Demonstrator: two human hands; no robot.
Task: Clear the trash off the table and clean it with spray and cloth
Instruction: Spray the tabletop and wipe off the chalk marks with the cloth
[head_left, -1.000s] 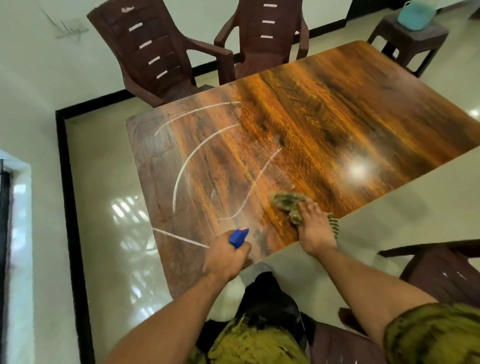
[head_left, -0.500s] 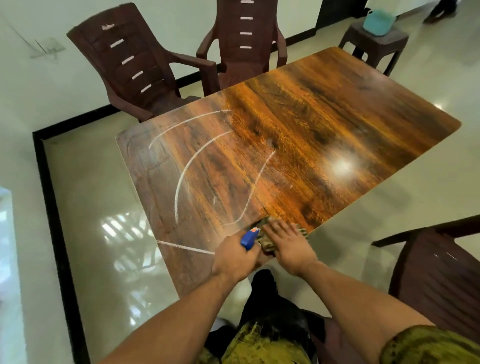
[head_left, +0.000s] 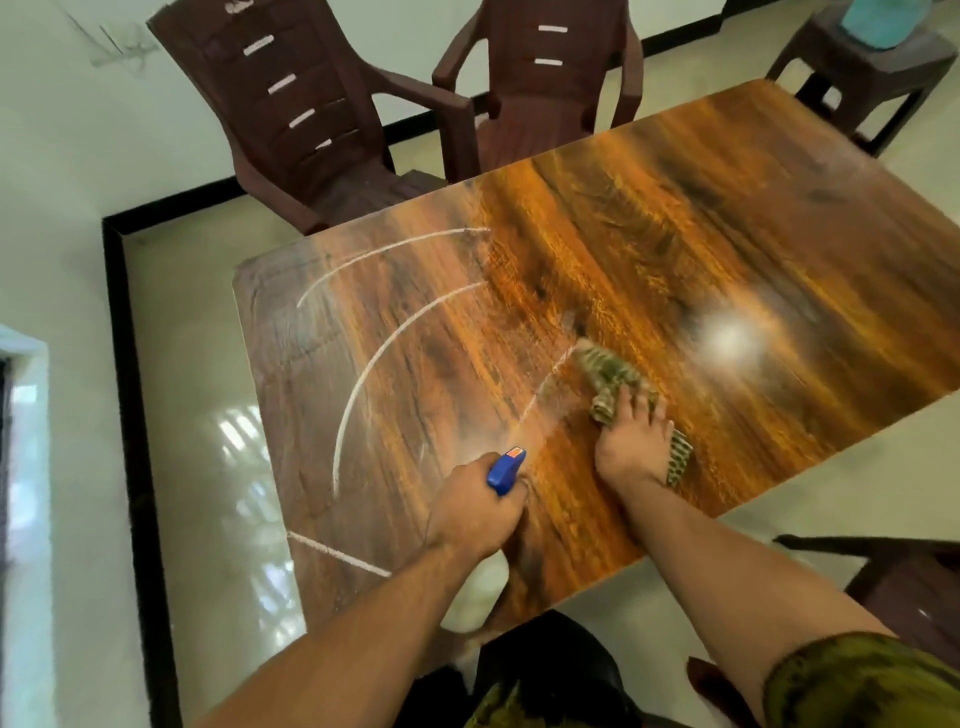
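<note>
A glossy wooden table (head_left: 701, 249) fills the middle of the head view, with white chalk-like arcs (head_left: 363, 374) across its left part. My left hand (head_left: 470, 512) grips a spray bottle (head_left: 505, 470) with a blue nozzle and a pale body, held over the table's near edge; a faint mist trails from the nozzle toward the cloth. My right hand (head_left: 631, 441) presses flat on a green patterned cloth (head_left: 608, 379) lying on the table, just right of one white line.
Two brown plastic chairs (head_left: 322, 119) stand at the table's far side. A dark stool (head_left: 867, 78) carrying a teal object is at the back right. Another dark chair (head_left: 893, 582) sits at my near right. Shiny tiled floor (head_left: 208, 415) lies to the left.
My right hand has pushed the cloth away from the near edge, up and to the right across the table. My left hand still holds the spray bottle, and mist now shows in front of its nozzle.
</note>
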